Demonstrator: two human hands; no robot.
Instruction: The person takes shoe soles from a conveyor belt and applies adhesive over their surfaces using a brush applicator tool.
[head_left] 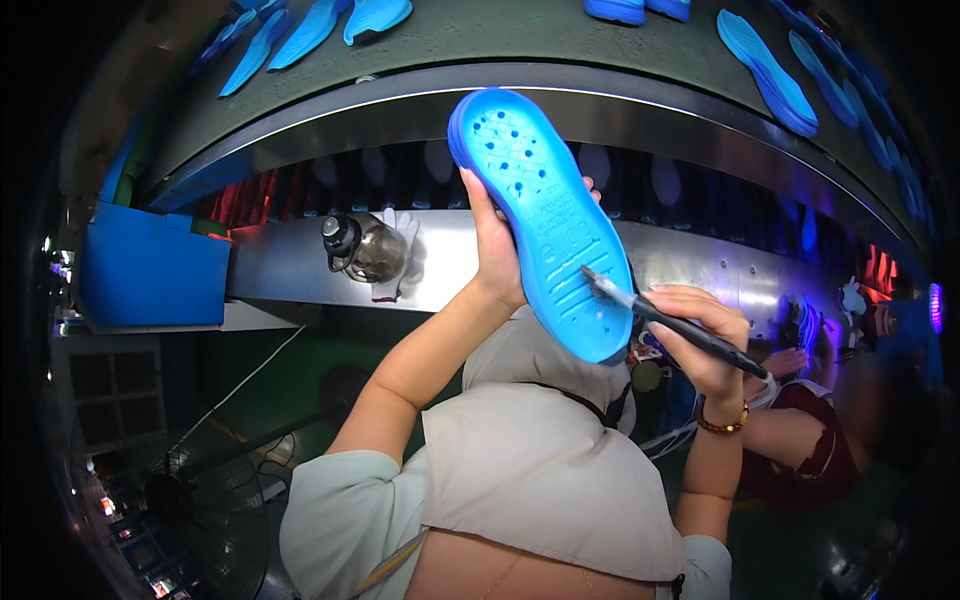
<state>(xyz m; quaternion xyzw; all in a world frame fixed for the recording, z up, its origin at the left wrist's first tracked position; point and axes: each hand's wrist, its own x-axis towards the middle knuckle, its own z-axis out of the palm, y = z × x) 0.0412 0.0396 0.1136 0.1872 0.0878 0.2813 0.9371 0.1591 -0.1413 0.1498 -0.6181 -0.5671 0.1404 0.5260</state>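
Observation:
A bright blue shoe sole is tilted up in front of me, inner face toward me. Dark blue holes dot its upper end, and raised ribs cross its lower half. My left hand grips its left edge, thumb in front; fingertips show at the far edge. In my right hand is a slim pen-shaped tool with a black handle, a pale collar and a dark pointed tip. That tip is at the ribbed part of the sole. Pale cords show near the handle's rear end; whether they join it I cannot tell.
Beyond the sole runs a dark conveyor belt with a metal edge, carrying several blue soles. Left on the metal shelf stand a dark-lidded bottle and a white glove. A blue box is further left; another person sits at right.

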